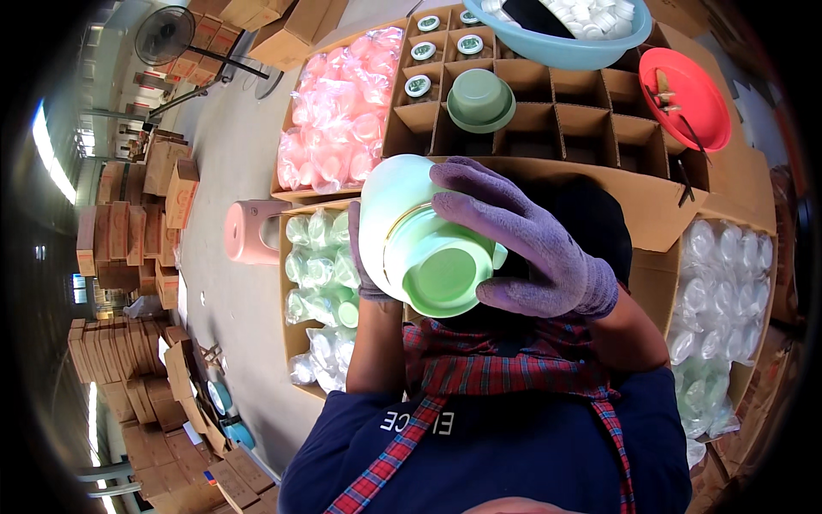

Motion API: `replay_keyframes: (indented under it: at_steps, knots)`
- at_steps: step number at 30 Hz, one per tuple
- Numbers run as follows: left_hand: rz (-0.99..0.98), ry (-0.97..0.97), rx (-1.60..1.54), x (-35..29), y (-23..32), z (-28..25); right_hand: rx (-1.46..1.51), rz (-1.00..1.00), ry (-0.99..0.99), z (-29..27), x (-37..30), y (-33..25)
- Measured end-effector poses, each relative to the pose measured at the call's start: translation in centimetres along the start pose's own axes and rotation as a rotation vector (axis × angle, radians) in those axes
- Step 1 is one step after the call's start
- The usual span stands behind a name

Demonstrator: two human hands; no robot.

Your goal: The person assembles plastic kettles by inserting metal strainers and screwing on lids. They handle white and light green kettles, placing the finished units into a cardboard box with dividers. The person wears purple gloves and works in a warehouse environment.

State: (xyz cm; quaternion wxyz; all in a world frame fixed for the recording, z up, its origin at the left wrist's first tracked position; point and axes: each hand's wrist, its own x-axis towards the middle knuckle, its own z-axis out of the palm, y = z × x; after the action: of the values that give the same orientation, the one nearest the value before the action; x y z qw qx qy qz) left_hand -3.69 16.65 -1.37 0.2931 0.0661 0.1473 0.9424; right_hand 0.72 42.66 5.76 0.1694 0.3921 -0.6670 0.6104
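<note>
Green bowl (419, 244), a single pale one with a darker green foot ring, was held up tilted, its base turned toward the camera, in front of the divided carton (548, 120). Two gloved hands had it: the right hand (522, 244) lay over the bowl's upper side with its purple fingers (479, 184) curled closed across the rim and wall, and the left hand (364, 265) gripped it from behind and below, only a few fingers showing past the bowl's left edge. Both forearms rose from the lower edge, bent steeply upward.

Beyond the bowl, the divided carton held one more green bowl (481, 98), upside down over a cell, and four or five round lidded jars (419, 86) in the cells at its far left corner (the rest of the cells in view looked bare). One blue basin (556, 43) sat on the carton's far edge with white caps in it. One red plate (689, 94) lay to the right of the carton, some small tool on it.

Left of the divided carton, a box (342, 111) was packed with pink wrapped pieces. Nearer, left of the held bowl, another box (321, 274) held green and clear wrapped pieces. Right of the bowl, a third box (719, 308) held clear wrapped ones. A pink stool (248, 231) stood on the floor beside the near left box.
</note>
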Motion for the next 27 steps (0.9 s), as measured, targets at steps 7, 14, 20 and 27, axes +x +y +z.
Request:
replay_keyframes:
  at_steps: [7, 14, 20, 27]
  knots:
    - [0.033, 0.232, 0.408, 0.1, 2.0, -3.8, 0.05, 0.082, 0.091, 0.1, -0.4, 0.0]
    - [-0.126, 0.122, 0.431, -0.3, 0.2, 2.4, -0.402, 0.1, 0.143, 1.0, 0.1, -3.0]
    - [-0.42, 0.213, -0.14, -0.1, -1.0, 5.6, -0.553, 0.057, 0.168, 2.5, 0.0, -4.4]
    - [-0.495, 0.281, 0.032, 0.7, -1.1, 6.3, -0.562, 0.09, 0.221, 3.1, -0.4, -4.9]
